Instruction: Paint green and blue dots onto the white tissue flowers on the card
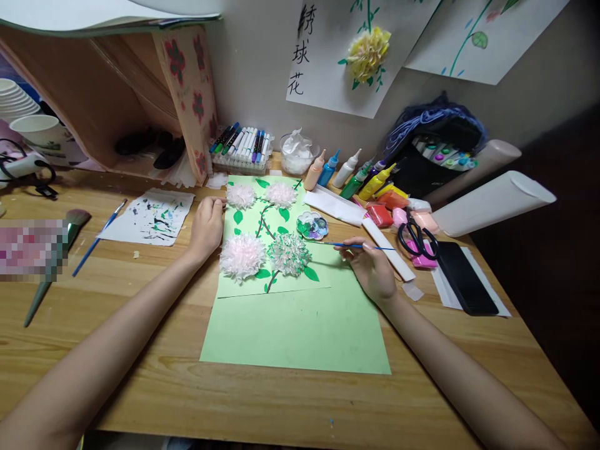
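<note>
Between the fingers of my right hand (370, 265) is a thin blue paintbrush (349, 245), its tip pointing left at a fluffy flower dabbed with green (289, 254). My left hand (207, 226) rests closed at the left edge of the light green paper (295, 331); whether it pinches anything is hidden. Three pale pink fluffy flowers, one of them large (242, 257), sit on the sheet among painted green leaves and brown stems. A small flower-shaped palette (312, 225) with green and purple paint lies just above the brush.
Paint bottles (354, 181), a marker box (241, 147) and a bowl of white tissue (298, 152) stand behind the paper. Scissors (417, 237) and a black phone (462, 278) lie right. A paint-stained tissue (152, 217) and another blue brush (99, 237) lie left.
</note>
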Demonstrator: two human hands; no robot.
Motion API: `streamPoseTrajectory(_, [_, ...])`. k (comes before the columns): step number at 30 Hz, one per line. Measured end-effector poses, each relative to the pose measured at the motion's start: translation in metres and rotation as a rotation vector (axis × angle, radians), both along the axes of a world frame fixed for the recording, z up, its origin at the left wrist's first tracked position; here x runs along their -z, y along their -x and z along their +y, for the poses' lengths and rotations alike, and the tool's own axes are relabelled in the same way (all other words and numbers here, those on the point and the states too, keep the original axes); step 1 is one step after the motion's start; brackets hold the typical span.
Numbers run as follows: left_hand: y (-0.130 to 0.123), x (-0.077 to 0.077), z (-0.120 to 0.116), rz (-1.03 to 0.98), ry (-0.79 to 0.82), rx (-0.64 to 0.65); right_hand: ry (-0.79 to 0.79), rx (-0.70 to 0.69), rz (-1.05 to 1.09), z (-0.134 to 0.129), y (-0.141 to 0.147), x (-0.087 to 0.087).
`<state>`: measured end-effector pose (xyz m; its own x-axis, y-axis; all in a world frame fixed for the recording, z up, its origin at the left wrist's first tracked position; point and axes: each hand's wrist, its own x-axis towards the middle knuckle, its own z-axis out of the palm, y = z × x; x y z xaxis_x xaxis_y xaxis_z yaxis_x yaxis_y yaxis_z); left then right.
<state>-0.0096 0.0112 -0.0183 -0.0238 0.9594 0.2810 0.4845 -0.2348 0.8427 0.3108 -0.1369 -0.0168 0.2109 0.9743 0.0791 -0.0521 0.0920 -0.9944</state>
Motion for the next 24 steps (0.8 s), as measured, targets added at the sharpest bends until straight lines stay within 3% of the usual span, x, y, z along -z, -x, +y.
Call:
streamPoseTrajectory(7, [0.000,-0.001,0.000,0.002,0.006,0.001,0.029,-0.157,-0.009,-0.010,0.010,-0.008])
streamPoseTrajectory(24, [-0.001,0.000,0.000,-0.006,0.010,-0.002,-0.139,-0.213,-0.247,-0.018,0.007,-0.003])
